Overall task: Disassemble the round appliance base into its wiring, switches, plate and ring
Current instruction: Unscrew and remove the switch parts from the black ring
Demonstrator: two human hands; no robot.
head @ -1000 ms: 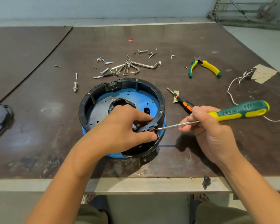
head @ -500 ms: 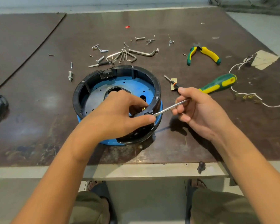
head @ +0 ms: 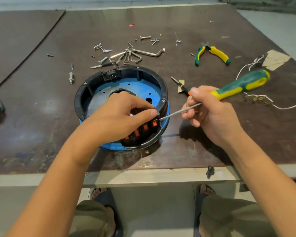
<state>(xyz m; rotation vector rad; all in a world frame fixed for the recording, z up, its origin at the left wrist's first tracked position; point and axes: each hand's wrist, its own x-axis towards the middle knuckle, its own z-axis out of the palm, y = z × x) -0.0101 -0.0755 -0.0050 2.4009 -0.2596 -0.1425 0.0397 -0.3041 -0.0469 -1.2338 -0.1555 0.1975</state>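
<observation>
The left grip (head: pixel 120 117) pinched the black ring (head: pixel 163 88) at its switches (head: pixel 145 128), and the right grip (head: pixel 212 115) closed round a screwdriver (head: pixel 237 87) whose tip met the ring just beside the left grip. Beyond both grips lay loose screws (head: pixel 106 50); past the right grip, freed wiring (head: pixel 280 106). Switches, ring and blue plate (head: pixel 133 83) looked not yet separated, so much was left

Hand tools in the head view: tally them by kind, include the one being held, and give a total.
Screwdrivers: 2, the green-and-yellow screwdriver in the right hand and the black-and-orange screwdriver beside it
Pliers: 1
Hex key set: 1
Total: 4
</observation>
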